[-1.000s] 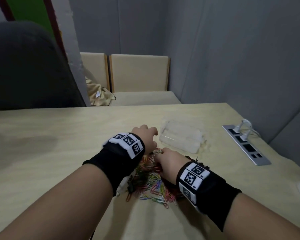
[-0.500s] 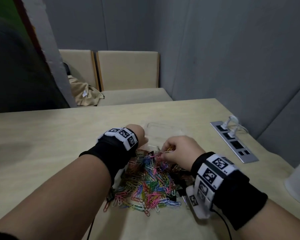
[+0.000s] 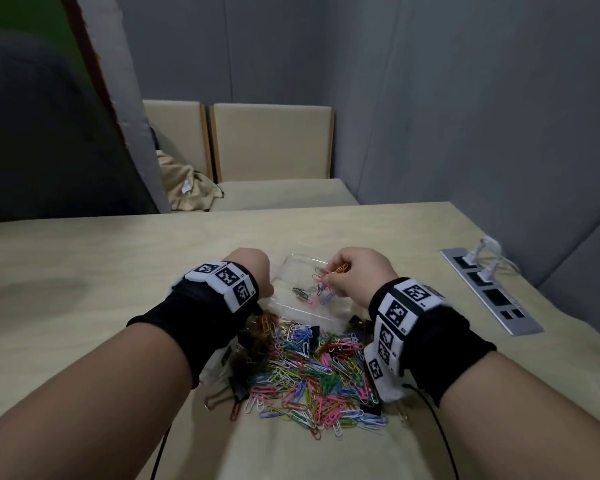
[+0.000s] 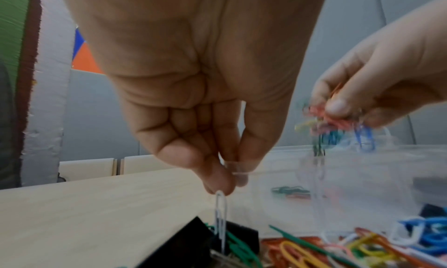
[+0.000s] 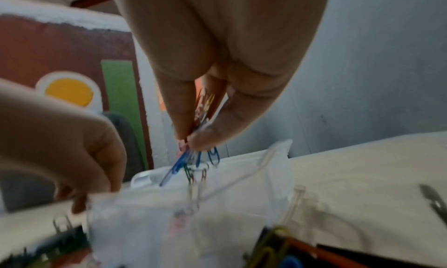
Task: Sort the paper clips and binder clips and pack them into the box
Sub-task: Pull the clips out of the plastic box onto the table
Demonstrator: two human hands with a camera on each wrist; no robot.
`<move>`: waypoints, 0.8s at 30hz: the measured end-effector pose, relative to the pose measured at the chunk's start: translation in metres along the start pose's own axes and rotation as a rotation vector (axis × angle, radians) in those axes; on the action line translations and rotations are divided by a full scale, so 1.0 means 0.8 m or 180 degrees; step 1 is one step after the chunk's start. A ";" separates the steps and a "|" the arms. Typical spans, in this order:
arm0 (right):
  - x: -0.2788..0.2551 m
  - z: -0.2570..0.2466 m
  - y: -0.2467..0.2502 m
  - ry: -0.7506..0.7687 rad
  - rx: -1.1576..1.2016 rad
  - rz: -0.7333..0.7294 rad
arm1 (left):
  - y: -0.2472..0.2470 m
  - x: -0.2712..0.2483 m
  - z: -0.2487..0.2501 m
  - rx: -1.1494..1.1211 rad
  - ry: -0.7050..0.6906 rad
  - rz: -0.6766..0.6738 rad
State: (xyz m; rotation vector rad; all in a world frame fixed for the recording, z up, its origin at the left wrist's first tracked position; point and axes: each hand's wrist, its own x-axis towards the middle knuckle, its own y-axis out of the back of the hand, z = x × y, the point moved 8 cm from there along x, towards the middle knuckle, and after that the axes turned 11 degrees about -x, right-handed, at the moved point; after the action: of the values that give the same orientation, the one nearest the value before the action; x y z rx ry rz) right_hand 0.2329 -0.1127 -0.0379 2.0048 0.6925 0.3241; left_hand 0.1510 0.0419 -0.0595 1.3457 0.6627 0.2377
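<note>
Whereas 0.5 s ago the right hand (image 3: 355, 277) was still picking at the pile of paper clips (image 3: 312, 370) on the tabletop (image 3: 84, 306), the head view now shows it lifted over the clear box (image 3: 291, 303), pinching a small bunch; a few clips already lie inside. From the left wrist, the left hand (image 4: 217, 169) pinches the box's near rim, a white clip (image 4: 221, 214) dangling beneath (black binder clips (image 4: 193, 241) sit unsorted below). From the right wrist, the bunch (image 5: 193, 161) hangs just above the opening, so a drop seems imminent.
</note>
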 end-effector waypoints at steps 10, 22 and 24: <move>-0.067 -0.062 -0.028 0.0648 -0.1742 -0.0822 | 0.014 -0.045 0.006 -0.0515 -0.0586 0.0564; -0.129 -0.028 -0.084 0.0518 -0.2472 -0.1291 | -0.066 -0.123 0.052 0.0606 -0.1286 -0.0417; -0.124 -0.031 -0.082 0.0633 -0.2471 -0.1161 | -0.062 -0.121 0.054 0.0659 -0.1247 -0.0352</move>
State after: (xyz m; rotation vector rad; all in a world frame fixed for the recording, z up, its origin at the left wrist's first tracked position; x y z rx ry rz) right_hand 0.1190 -0.1286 -0.0764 1.0988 0.8732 0.4861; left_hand 0.0878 -0.0557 -0.0741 1.4948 0.4360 -0.1867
